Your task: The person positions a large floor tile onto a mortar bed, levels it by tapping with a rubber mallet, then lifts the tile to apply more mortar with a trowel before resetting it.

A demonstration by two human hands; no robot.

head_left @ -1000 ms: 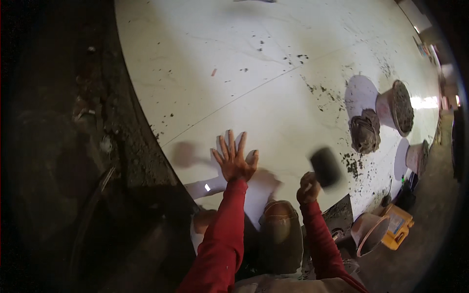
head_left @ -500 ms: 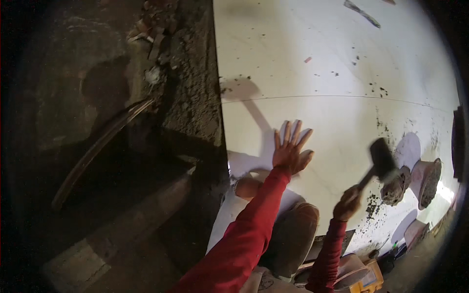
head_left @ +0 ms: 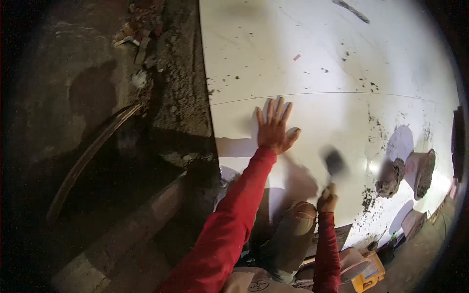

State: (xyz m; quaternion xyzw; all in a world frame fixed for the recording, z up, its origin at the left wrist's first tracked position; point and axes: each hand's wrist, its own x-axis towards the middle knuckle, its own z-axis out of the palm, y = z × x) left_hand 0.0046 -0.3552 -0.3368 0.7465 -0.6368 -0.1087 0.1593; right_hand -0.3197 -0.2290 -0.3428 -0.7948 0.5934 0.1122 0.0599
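Note:
My left hand (head_left: 276,128) lies flat with spread fingers on a large white, faintly veined tile (head_left: 234,122), just below a thin joint line. My right hand (head_left: 327,198) grips a mallet (head_left: 333,162) by its handle; the black head is motion-blurred over the tile to the lower right of my left hand, and whether it touches the surface I cannot tell. Both forearms wear red sleeves. My knee (head_left: 303,219) shows between them at the tile's near side. Dark crumbs and a small reddish chip (head_left: 296,57) are scattered across the white surface.
Rough mortar (head_left: 181,73) borders the tiles at left, with a long wooden strip (head_left: 93,156) beyond. At right stand a mortar-filled bucket (head_left: 423,175), a dirty crumpled lump (head_left: 389,178) and another bucket (head_left: 413,222). A yellow jug (head_left: 371,273) lies low right.
The view has turned, showing more bare floor at left. Since half a second ago my left hand has slid forward and left; my right hand and mallet head have swung leftward.

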